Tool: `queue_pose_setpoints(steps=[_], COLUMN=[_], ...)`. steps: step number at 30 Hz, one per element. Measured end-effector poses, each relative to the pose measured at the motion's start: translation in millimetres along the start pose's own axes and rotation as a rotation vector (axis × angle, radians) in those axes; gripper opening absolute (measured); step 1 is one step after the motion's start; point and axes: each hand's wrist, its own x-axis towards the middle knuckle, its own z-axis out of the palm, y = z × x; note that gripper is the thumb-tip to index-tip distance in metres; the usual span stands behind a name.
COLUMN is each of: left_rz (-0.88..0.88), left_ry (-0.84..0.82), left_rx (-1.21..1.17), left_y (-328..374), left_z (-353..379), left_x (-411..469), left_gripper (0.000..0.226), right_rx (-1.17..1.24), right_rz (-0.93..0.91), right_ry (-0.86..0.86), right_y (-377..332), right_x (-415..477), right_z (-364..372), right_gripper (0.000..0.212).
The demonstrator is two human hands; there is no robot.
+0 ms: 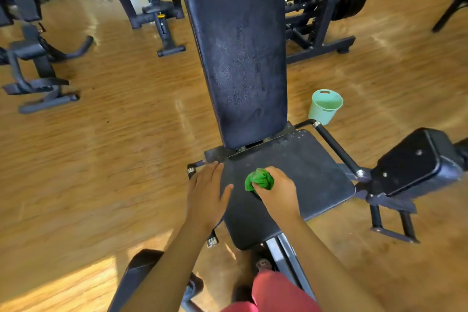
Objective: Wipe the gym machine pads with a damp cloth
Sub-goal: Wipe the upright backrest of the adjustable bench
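Observation:
A black seat pad (298, 175) of a gym machine lies in front of me, with a long upright back pad (240, 45) rising behind it. My right hand (276, 191) grips a bunched green cloth (258, 180) and presses it on the left part of the seat pad. With straight fingers, my left hand (206, 192) rests flat on the seat's left edge, over the left handle (191, 170). The back pad looks streaked with damp patches.
A pale green bucket (325, 106) stands on the wooden floor to the right of the back pad. A black side pad (417, 162) and a right handle bar (338, 149) flank the seat. Other dark machines stand at the left and at the back.

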Motion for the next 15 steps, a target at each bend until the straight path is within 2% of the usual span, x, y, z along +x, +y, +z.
queue_pose_setpoints(steps=[5, 9, 15], left_rz=[0.038, 0.046, 0.148], left_ry=[0.035, 0.010, -0.059], left_rx=[0.006, -0.043, -0.049], left_y=[13, 35, 71], left_z=[3, 10, 25], left_x=[-27, -34, -26], left_gripper=[0.057, 0.057, 0.056], right_rx=[0.021, 0.026, -0.004], right_rz=[0.019, 0.068, 0.136], right_ry=[0.026, 0.084, 0.209], right_y=[7, 19, 44], right_x=[-28, -44, -55], right_z=[-15, -42, -77], right_gripper=[0.015, 0.016, 0.015])
